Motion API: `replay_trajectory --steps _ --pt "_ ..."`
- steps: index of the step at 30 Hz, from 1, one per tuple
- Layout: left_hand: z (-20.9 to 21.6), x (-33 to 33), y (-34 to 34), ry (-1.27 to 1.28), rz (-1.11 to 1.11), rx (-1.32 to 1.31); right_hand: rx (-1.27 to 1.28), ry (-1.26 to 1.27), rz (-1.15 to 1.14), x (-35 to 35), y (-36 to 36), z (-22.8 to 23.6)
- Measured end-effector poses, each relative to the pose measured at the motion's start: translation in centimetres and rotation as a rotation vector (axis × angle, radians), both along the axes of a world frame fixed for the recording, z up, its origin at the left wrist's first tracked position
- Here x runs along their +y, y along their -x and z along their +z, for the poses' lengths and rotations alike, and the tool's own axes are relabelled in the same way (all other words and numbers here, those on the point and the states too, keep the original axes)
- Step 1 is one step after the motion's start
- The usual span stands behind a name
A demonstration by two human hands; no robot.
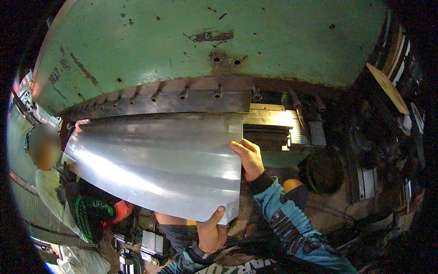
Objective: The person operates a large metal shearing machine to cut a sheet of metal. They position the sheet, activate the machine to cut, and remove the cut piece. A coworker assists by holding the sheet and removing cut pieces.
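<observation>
A scuffed green machine panel (278,39) fills the top of the scene, its paint chipped down to dark patches. Below it, a broad, bright sheet of metal (150,160) lies between the panel and the person handling it, its far edge running along a dark metal bar (169,102) at the panel's foot. Whether that edge touches the bar or passes beneath it cannot be told. At the sheet's far left end stands a co-worker (52,189) in a pale-sleeved top, one hand in a red glove (122,211) just below the sheet's near edge; contact between the two cannot be made out.

Beyond the sheet's right edge, a dark round opening (321,171) sits in shadow, and a pale board (388,89) leans at the far right. Brightly lit metal blocks (273,118) show just past the sheet's far right corner.

The person's left hand (212,233) clamps the near edge by the right corner, thumb flat on top, the other fingers hidden underneath. The right hand (248,157) grips the right edge farther up, its digits closed on the metal. Smallest of all, a row of bolts (184,93) lines the bar, and two round holes (216,60) pierce the panel above.
</observation>
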State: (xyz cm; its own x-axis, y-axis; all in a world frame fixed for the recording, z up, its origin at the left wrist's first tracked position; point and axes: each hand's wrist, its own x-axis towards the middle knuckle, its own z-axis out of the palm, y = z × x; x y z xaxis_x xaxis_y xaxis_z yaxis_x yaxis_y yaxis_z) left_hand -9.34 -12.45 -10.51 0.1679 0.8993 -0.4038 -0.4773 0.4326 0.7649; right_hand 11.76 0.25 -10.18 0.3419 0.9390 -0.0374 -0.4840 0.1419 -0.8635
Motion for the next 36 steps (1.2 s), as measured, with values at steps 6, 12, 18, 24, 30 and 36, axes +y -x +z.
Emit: replay_trajectory --steps 6,12,18,24,30,36 --pt "1.2 0.0 -1.1 -0.288 0.033 0.164 -0.030 0.035 0.015 0.1 -0.4 -0.5" --pt "1.1 0.6 -1.1 -0.117 -0.008 -0.004 0.002 -0.004 0.004 0.3 -0.4 -0.3" --pt "1.2 0.1 -0.7 -0.208 -0.066 0.076 0.009 0.052 0.033 -0.1 -0.5 0.7" --pt "1.4 0.7 -0.8 -0.175 -0.100 0.094 -0.532 -0.069 -0.315 -4.7 -1.8 0.9" --pt "3.2 0.2 -1.5 -0.296 -0.036 0.088 -0.714 0.102 -1.484 -10.9 -14.8 0.4" --pt "5.3 0.9 -2.2 -0.132 -0.049 -0.031 -0.104 0.148 -1.011 -10.7 -21.8 -3.9"
